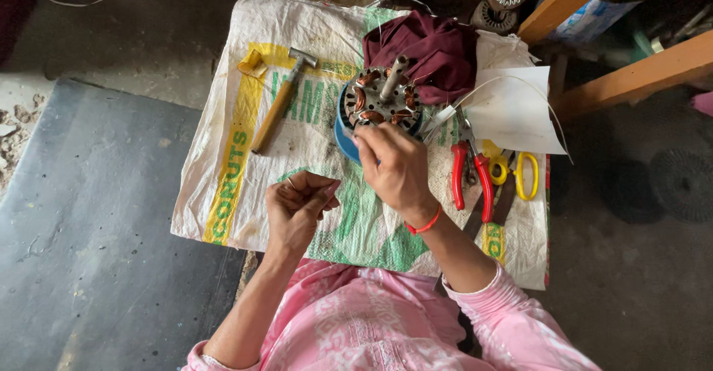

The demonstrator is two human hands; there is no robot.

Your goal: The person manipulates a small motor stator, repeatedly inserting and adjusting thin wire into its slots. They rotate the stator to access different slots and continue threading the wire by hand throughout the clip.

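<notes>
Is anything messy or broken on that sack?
Nothing looks broken or spilled. The hammer lies slanted on the woven sack, and a maroon cloth sits crumpled behind the motor stator, where the right hand works. The left hand pinches something thin.

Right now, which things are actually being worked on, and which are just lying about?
In use: motor stator, touched by right hand; thin wire pinched in left hand.
Lying about: hammer, red pliers, yellow scissors, maroon cloth, white paper.
</notes>
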